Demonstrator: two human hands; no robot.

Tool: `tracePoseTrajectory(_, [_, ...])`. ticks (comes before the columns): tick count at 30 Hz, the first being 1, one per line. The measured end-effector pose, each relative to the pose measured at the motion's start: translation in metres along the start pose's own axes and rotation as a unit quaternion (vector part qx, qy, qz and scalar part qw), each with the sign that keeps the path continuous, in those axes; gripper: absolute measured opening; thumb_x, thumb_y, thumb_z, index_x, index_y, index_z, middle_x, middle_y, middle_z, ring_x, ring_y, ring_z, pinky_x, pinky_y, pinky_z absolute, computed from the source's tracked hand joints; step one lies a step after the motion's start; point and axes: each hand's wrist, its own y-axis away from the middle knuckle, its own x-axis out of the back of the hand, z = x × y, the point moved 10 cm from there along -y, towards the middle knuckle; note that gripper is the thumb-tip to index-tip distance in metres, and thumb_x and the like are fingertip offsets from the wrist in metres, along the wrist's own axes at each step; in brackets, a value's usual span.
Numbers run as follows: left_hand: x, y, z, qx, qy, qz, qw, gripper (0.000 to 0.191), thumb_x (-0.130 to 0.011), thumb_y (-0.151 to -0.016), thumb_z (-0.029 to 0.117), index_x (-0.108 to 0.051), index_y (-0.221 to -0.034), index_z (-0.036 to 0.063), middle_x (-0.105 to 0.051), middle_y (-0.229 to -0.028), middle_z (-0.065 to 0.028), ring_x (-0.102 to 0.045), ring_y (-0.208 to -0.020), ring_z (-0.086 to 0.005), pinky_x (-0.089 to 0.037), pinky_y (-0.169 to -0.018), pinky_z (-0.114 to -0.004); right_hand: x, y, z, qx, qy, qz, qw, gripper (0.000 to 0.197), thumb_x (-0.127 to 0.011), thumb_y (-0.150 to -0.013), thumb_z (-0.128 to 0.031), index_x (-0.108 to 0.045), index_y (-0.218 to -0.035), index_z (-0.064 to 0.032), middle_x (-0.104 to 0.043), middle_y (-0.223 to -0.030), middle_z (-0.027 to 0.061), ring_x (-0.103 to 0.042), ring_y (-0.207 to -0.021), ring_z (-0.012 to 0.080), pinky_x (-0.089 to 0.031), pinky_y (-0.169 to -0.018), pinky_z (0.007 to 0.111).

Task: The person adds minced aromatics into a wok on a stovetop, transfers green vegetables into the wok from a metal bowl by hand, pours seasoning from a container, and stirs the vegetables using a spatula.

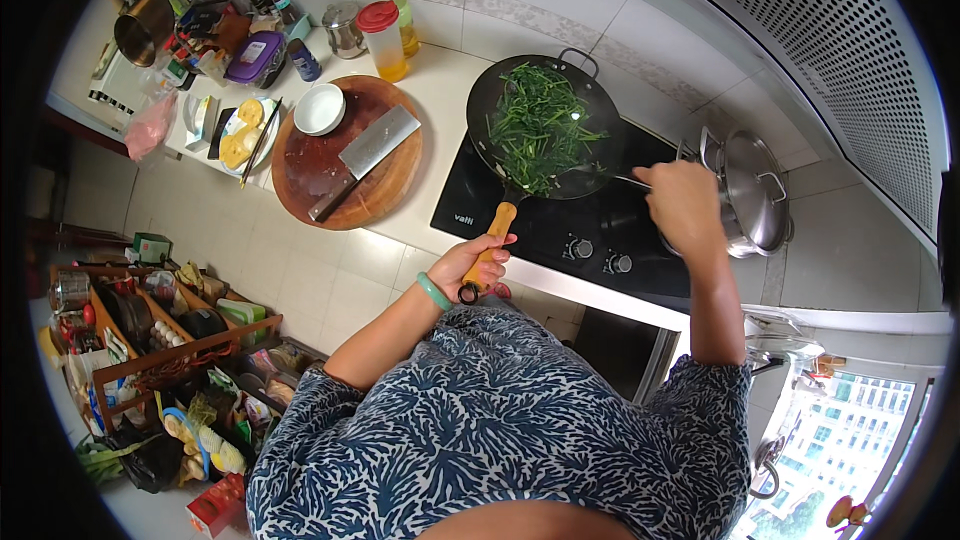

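Note:
My left hand grips the wooden handle of a dark wok on the black cooktop. Chopped leafy greens lie in the wok, mostly on its left side. My right hand is closed on the metal handle of a utensil, whose far end is in the wok at the right edge of the greens. The shape of that end is hard to make out.
Right of the wok stands a lidded steel pot. On the left, a round wooden chopping board holds a cleaver and a white bowl. Behind it is a red-lidded jug. A range hood hangs at the upper right.

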Motion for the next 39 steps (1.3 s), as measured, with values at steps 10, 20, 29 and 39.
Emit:
tracePoseTrajectory(10, [0.001, 0.001, 0.001, -0.005, -0.008, 0.004, 1.000, 0.027, -0.051, -0.089, 0.014, -0.044, -0.114, 0.0065, -0.043, -0.070, 0.0008, -0.035, -0.048, -0.0038, -0.033, -0.039, -0.016, 0.031, 0.006, -0.011, 0.010, -0.071, 0.007, 0.997, 0.024, -0.065, -0.069, -0.013, -0.069, -0.092, -0.0096, -0.063, -0.070, 0.0138, -0.063, -0.070, 0.0305, -0.050, -0.064, 0.039])
tracePoseTrajectory(20, [0.000, 0.000, 0.001, -0.007, 0.012, -0.008, 1.000, 0.027, -0.051, -0.089, 0.014, -0.044, -0.114, 0.0064, -0.043, -0.070, 0.0004, -0.034, -0.048, -0.0042, -0.032, -0.039, -0.016, -0.025, -0.046, 0.033, -0.167, -0.044, -0.004, 0.985, 0.020, -0.059, -0.065, -0.015, -0.068, -0.076, -0.0004, -0.065, -0.079, 0.0205, -0.065, -0.076, 0.0355, -0.052, -0.068, 0.043])
tracePoseTrajectory(29, [-0.001, 0.001, 0.000, -0.007, 0.014, 0.002, 1.000, 0.028, -0.052, -0.089, 0.013, -0.045, -0.115, 0.0064, -0.041, -0.070, 0.0011, -0.033, -0.048, -0.0036, -0.031, -0.039, -0.015, -0.042, -0.075, 0.135, -0.346, -0.121, -0.108, 0.924, 0.020, -0.054, -0.074, -0.014, -0.065, -0.075, 0.0015, -0.066, -0.075, 0.0176, -0.066, -0.064, 0.0282, -0.053, -0.061, 0.036])
tracePoseTrajectory(39, [-0.002, 0.003, -0.001, -0.003, 0.023, 0.006, 1.000, 0.026, -0.050, -0.090, 0.013, -0.044, -0.114, 0.0069, -0.041, -0.070, 0.0002, -0.035, -0.047, -0.0050, -0.034, -0.038, -0.016, -0.205, -0.044, 0.093, -0.258, -0.502, -0.104, 0.819, 0.035, -0.064, -0.079, -0.033, -0.062, -0.064, -0.0017, -0.052, -0.048, 0.0056, -0.049, -0.039, 0.0157, -0.035, -0.038, 0.028])
